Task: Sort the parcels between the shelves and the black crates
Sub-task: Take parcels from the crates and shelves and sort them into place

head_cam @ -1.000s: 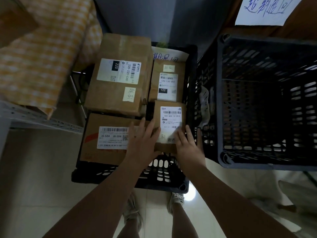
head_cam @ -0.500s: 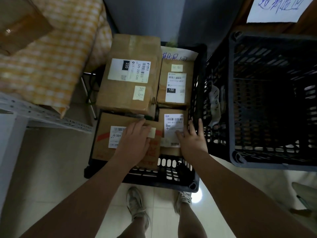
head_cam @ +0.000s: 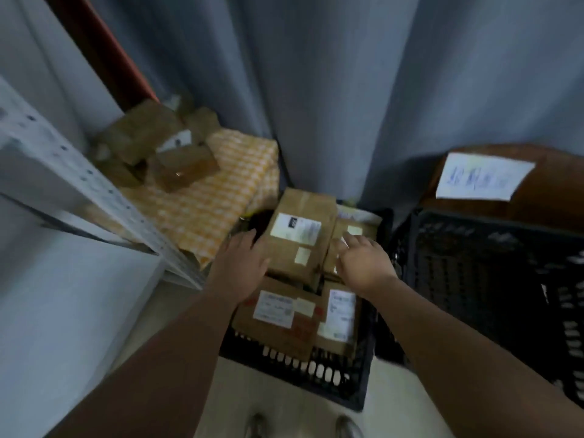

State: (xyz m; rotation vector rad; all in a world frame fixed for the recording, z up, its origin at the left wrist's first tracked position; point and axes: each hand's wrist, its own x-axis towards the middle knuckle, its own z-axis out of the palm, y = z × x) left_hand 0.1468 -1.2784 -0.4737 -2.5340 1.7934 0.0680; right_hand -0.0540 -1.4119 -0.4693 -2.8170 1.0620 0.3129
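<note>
A black crate [head_cam: 303, 371] on the floor holds several brown parcels with white labels. The large parcel [head_cam: 300, 235] lies on top at the far side. My left hand [head_cam: 241, 267] rests against its left edge with fingers spread. My right hand [head_cam: 363, 260] reaches over the smaller parcel [head_cam: 357, 232] to its right, fingers loosely bent; the blur hides whether it grips. Two flatter parcels, one [head_cam: 278, 314] on the left and one [head_cam: 341, 314] on the right, lie at the near side.
A second, taller black crate [head_cam: 493, 279] stands to the right. A white metal shelf [head_cam: 79, 191] runs along the left, with a pile of brown parcels [head_cam: 161, 150] on an orange checked cloth [head_cam: 215, 207] behind it. A grey curtain hangs at the back.
Both hands moved from the near parcels up to the far ones. The view tilted upward, showing the curtain and shelf parcels.
</note>
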